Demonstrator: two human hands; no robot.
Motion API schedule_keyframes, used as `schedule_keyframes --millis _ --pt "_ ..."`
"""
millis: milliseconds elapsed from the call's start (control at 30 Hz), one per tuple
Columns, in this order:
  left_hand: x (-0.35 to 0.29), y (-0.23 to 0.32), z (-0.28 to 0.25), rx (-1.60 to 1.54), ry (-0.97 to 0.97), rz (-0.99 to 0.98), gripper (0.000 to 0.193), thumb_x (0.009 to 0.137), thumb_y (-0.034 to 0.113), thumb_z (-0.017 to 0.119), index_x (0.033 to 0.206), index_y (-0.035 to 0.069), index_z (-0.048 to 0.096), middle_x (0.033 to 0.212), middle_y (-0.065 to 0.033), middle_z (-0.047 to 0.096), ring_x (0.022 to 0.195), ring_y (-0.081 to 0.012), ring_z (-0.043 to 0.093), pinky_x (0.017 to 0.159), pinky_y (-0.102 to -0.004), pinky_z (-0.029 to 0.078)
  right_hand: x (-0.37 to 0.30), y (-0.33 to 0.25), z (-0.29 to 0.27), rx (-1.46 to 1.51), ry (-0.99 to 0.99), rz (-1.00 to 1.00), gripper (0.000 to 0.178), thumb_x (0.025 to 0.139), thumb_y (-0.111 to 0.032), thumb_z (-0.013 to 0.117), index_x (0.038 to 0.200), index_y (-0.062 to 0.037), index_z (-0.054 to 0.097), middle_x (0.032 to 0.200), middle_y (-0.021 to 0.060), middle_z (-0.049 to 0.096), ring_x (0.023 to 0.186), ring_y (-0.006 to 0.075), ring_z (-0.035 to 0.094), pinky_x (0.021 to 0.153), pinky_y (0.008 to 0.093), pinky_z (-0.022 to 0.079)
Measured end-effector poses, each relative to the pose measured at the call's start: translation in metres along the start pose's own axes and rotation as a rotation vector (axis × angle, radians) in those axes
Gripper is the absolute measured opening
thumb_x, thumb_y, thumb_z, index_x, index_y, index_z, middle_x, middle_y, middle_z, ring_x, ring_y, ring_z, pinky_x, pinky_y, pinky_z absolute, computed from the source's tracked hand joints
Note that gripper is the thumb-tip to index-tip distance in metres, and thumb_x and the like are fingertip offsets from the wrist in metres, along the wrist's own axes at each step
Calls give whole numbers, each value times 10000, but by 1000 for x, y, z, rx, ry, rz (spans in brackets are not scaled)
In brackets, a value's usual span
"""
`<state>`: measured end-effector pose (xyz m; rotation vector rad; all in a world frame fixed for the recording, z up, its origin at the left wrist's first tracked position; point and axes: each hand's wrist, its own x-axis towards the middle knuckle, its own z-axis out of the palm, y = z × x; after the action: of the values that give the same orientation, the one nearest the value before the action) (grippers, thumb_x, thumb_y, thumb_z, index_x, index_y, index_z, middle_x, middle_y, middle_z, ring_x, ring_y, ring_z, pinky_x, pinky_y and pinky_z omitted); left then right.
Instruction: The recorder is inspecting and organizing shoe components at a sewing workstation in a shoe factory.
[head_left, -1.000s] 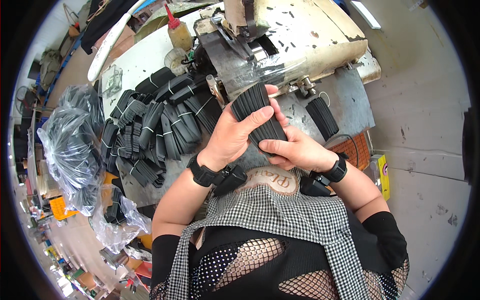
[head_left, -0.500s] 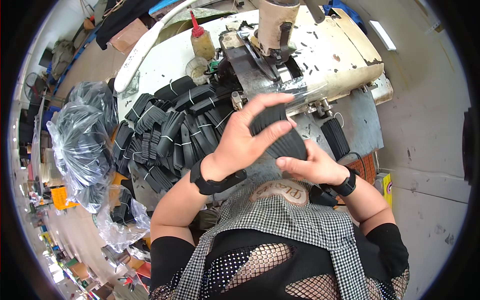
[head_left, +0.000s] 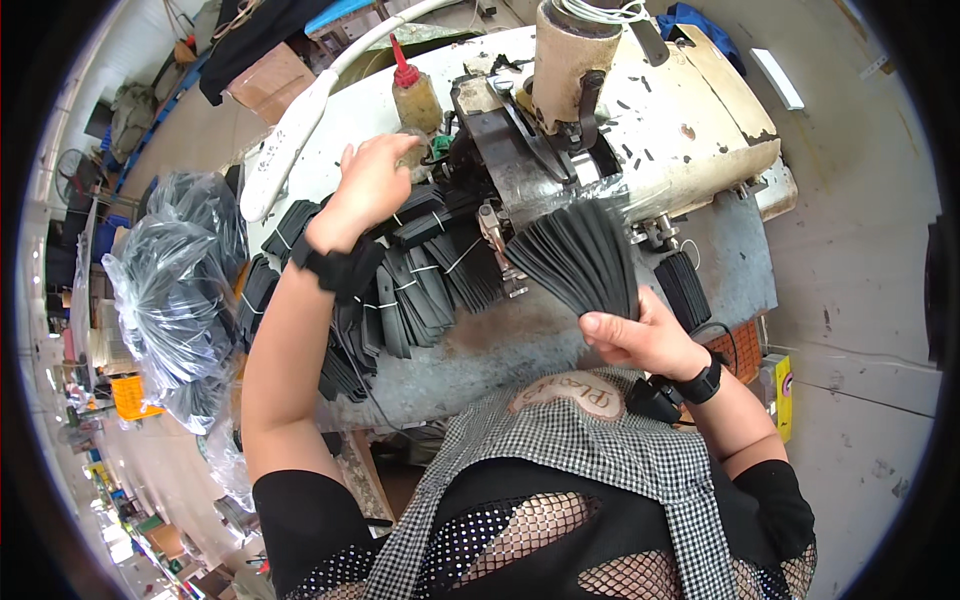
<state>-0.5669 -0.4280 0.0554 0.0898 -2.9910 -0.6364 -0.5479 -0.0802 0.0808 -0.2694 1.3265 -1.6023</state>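
Note:
Held low in my right hand [head_left: 640,335], thumb on the near side, is a stack of thin black strips [head_left: 575,255]. Its far ends spread like a fan, with no band around it visible. My left hand [head_left: 375,185] is empty as far as I can see, fingers stretched toward a small clear cup [head_left: 418,150] beside the machine. Part of the cup and some fingertips are hidden. Below and around that hand lie several black strip bundles [head_left: 405,295] tied with white bands. My left wrist and forearm cover some of them.
A worn cream machine [head_left: 575,75] stands at the back, black scraps scattered on its bed. A red-tipped bottle [head_left: 415,95] stands beside the cup. A white curved tube [head_left: 300,125] runs along the left. Plastic-wrapped goods [head_left: 165,290] are at left; another banded bundle [head_left: 682,290] lies right.
My left hand has let go of the black strips and moved left and away toward the cup. The strips have fanned out in my right hand, which has shifted slightly right.

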Motion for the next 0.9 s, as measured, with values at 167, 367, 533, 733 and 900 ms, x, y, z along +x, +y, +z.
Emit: schedule_keyframes --millis 167,367,533,733,900 --pt "30 -17 40 446 -265 -244 515 764 104 503 1279 102 516 1380 -95 460 1352 -382 278 1029 -702 -42 3 6 -3 -50 -46 29 283 914 -258 621 725 -67 536 568 -75 417 466 16 336 410 208 265" --pt "40 -11 39 476 -456 -379 365 761 110 516 1103 80 638 1209 -110 593 1337 -384 308 1014 -723 -47 0 5 -6 -27 -15 62 277 914 -255 619 740 -47 563 556 -64 425 446 20 342 400 206 262" --pt "8 45 -14 92 90 26 228 734 67 597 953 69 661 1021 -127 635 1031 -336 574 1061 -567 190 1 6 -8 -14 49 65 281 910 -265 621 750 -41 567 548 -58 420 425 22 333 385 200 246" --pt "-55 140 -8 -65 94 846 603 636 55 688 1216 140 547 1251 -126 523 1136 -302 534 981 -422 408 11 -8 5 -38 16 146 258 900 -269 621 776 -49 568 569 -68 407 442 18 323 390 188 237" --pt "-45 131 47 -140 314 815 485 749 131 600 1224 93 510 1231 -169 542 1119 -327 560 947 -425 469 14 -18 14 -30 13 159 245 884 -229 649 764 -44 544 581 -57 400 445 24 288 403 195 207"
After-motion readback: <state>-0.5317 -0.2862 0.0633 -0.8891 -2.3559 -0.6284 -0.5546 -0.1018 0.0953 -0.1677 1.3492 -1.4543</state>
